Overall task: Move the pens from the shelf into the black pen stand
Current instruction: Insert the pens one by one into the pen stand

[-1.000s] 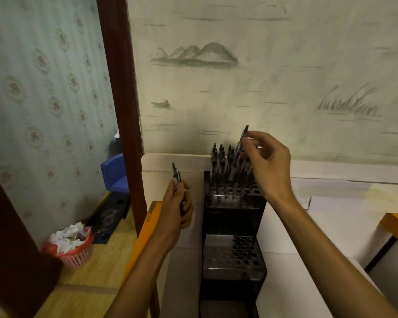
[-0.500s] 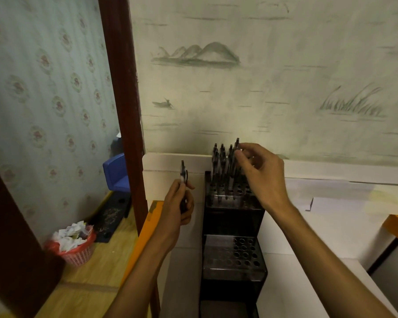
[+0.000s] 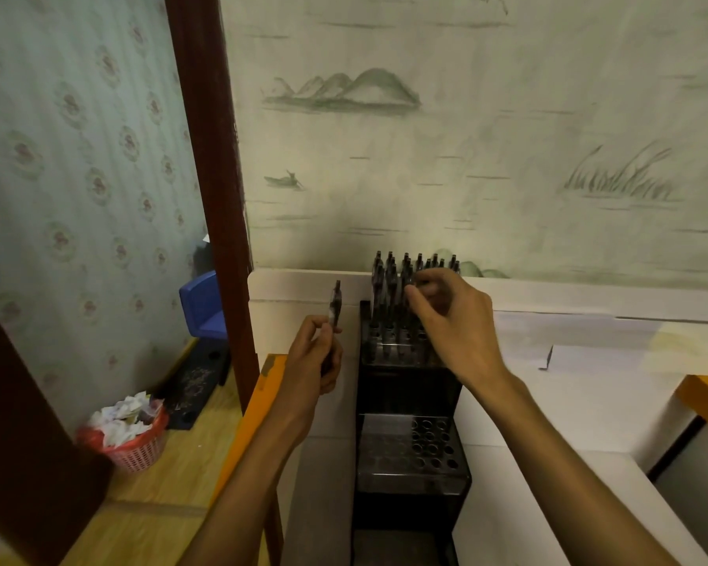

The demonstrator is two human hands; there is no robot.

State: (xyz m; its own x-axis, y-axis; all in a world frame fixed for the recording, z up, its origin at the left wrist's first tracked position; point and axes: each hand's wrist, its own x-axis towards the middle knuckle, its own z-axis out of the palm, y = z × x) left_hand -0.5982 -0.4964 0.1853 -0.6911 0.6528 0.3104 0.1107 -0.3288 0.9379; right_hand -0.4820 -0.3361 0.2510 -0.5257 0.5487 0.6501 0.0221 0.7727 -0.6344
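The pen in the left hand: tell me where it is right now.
In the head view, the pen stands upright in the left hand, left of centre, just left of the black pen stand and in front of the white ledge.

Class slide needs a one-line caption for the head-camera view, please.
Right hand seats a pen in the black stand's top tier while the left hand holds spare pens.

No lettering to read anywhere here: no label, brand or number shows on the black pen stand (image 3: 409, 402) under the right hand (image 3: 458, 320), and none on the pen (image 3: 336, 306) the left hand (image 3: 313, 357) holds.
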